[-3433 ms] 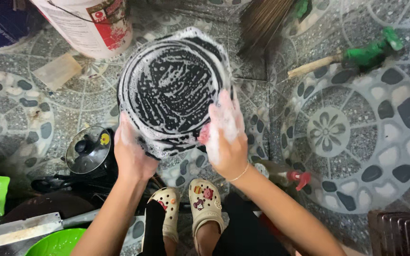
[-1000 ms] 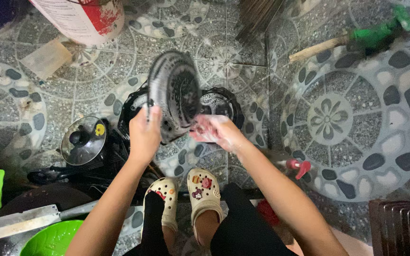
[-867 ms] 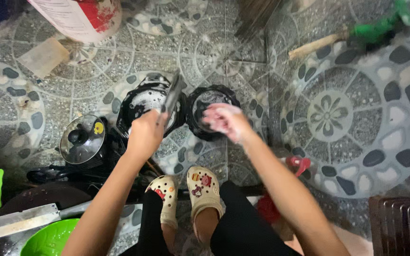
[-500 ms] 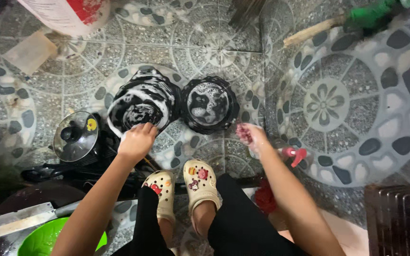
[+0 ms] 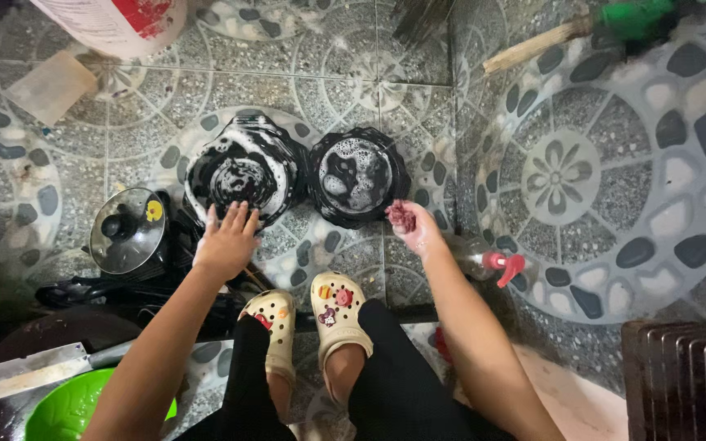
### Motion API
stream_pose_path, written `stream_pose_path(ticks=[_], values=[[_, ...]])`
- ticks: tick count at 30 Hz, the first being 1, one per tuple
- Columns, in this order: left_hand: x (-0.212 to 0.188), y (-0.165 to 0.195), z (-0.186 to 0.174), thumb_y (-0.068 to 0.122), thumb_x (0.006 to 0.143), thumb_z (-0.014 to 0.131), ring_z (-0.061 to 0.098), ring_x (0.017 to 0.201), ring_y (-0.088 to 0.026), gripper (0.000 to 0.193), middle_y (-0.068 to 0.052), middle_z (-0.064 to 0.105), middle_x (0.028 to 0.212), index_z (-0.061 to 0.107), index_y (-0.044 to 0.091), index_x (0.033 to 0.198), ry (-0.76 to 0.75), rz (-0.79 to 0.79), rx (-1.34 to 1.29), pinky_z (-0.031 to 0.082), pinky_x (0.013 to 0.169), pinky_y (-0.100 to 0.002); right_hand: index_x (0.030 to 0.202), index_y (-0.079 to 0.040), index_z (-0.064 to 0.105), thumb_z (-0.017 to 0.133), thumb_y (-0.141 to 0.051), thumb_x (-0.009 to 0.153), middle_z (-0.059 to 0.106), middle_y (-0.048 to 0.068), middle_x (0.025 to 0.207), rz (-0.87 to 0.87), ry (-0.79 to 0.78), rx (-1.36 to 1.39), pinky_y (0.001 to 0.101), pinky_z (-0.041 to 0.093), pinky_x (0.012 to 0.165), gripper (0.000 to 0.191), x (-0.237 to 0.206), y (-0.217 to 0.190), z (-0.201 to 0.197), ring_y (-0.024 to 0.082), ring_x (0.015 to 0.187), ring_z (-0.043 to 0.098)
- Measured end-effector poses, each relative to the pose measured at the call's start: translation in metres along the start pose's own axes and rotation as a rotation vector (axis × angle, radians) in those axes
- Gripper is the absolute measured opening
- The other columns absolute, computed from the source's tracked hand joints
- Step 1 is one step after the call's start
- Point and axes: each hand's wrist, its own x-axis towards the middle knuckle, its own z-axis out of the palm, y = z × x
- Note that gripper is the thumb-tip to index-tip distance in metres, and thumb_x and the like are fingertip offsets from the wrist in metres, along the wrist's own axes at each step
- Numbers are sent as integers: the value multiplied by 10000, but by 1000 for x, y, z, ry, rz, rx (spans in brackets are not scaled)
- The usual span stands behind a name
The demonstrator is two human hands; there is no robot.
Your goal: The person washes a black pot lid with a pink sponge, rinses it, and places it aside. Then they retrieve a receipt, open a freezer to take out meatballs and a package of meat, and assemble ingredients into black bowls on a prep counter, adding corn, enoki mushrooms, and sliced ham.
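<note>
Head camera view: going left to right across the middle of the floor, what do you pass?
Glass pot lid → left hand → soapy black dish → right hand → spray bottle.

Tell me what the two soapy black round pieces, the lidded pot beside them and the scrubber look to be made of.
Larger black piece and smaller one: probably dark metal or plastic; suds hide the finish. Pot lid: glass, see-through and glinting, with a dark knob. Scrubber in the right hand: reddish, fibrous-looking, likely synthetic mesh.
</note>
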Motion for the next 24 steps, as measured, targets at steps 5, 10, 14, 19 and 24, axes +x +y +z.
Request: stream_pose_path(ticks=[5, 10, 14, 19, 24], values=[[-2, -5, 1, 363, 1015, 411, 203, 1544, -263, 654, -71, 247, 1673, 198, 238, 1621, -20, -57, 23, 101, 1205, -610, 1031, -16, 657, 587, -155, 953, 722, 169, 947, -53, 68, 67, 339, 578, 620, 175, -4, -5, 4, 254, 760, 699], [-5, -6, -1, 333, 1016, 404, 209, 1542, -277, 644, -54, 256, 1671, 198, 274, 1624, -22, -80, 14, 106, 1212, -608, 901, -45, 638, 651, -263, 942, 700, 122, 759, -142, 252, -329, 378, 561, 508, 222, -7, -15, 27, 236, 561, 661], [1, -2, -3, 302, 1024, 386, 202, 1538, -310, 628, -50, 252, 1672, 196, 306, 1622, -18, -131, 10, 123, 1192, -627, 826, -44, 601, 676, -186, 899, 664, 97, 705, -340, 257, -600, 374, 552, 494, 176, -7, -15, 42, 240, 536, 679], [11, -12, 0, 282, 1025, 406, 168, 1560, -340, 598, -73, 263, 1669, 251, 307, 1601, 27, -185, -116, 187, 1185, -587, 790, -25, 563, 645, -104, 905, 671, 102, 726, -561, 123, -744, 336, 569, 527, 162, -5, -10, 59, 170, 575, 668], [18, -22, 4, 262, 989, 519, 199, 1532, -339, 639, -152, 291, 1642, 305, 157, 1582, 76, -213, -328, 229, 1172, -577, 755, -20, 502, 645, -70, 914, 658, 126, 699, -690, 128, -984, 347, 537, 466, 220, -32, -23, 97, 164, 567, 655]])
